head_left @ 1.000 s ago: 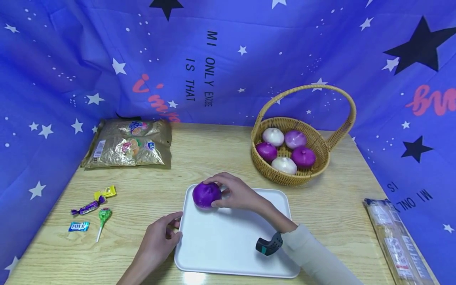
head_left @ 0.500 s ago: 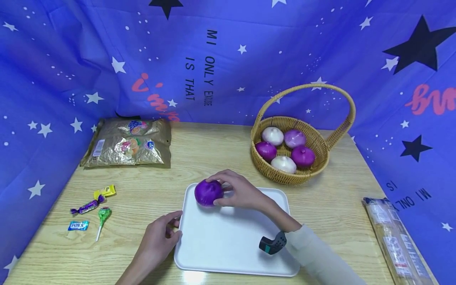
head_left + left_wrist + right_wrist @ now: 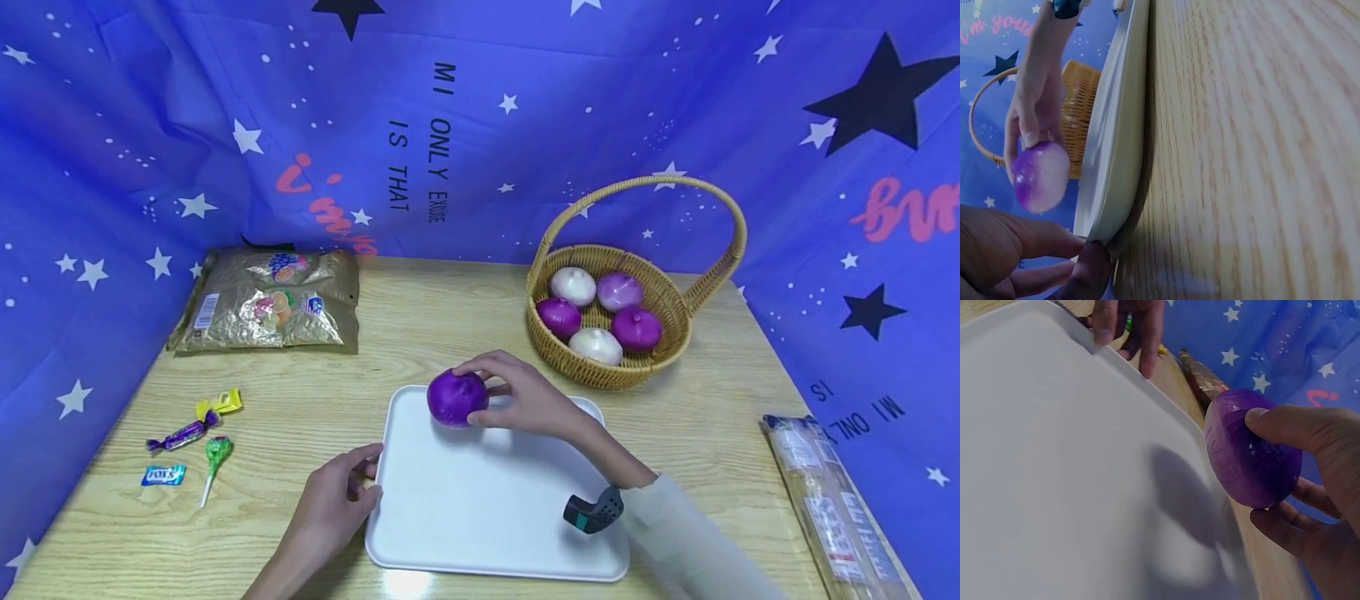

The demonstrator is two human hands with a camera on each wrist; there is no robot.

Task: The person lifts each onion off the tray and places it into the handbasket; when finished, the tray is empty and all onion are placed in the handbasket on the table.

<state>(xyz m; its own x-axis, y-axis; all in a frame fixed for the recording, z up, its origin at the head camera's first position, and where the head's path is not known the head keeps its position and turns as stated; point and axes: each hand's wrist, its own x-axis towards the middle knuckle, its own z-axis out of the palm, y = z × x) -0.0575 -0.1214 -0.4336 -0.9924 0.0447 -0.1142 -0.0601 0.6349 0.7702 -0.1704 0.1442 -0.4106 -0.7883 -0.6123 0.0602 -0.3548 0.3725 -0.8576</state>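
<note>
A purple onion [image 3: 457, 398], paler on its underside, is gripped by my right hand [image 3: 528, 398] over the far left part of a white tray [image 3: 480, 517]. In the right wrist view, the thumb lies on top of the onion [image 3: 1254, 450] and the fingers curl beneath; it hangs above the tray, casting a shadow on it. My left hand [image 3: 330, 504] is at the tray's left edge, and in the left wrist view its thumb and a finger pinch the rim [image 3: 1100, 228].
A wicker basket [image 3: 577, 372] with several white and purple onions stands at back right. A gold foil bag [image 3: 273, 304] lies at back left. Nearer left are wrapped candies [image 3: 183, 433] and a green lollipop [image 3: 217, 452]. Clear plastic packaging [image 3: 825, 508] lies at right.
My right hand has carried the onion to the right and slightly up, away from the tray's left edge. My left hand stays on the rim.
</note>
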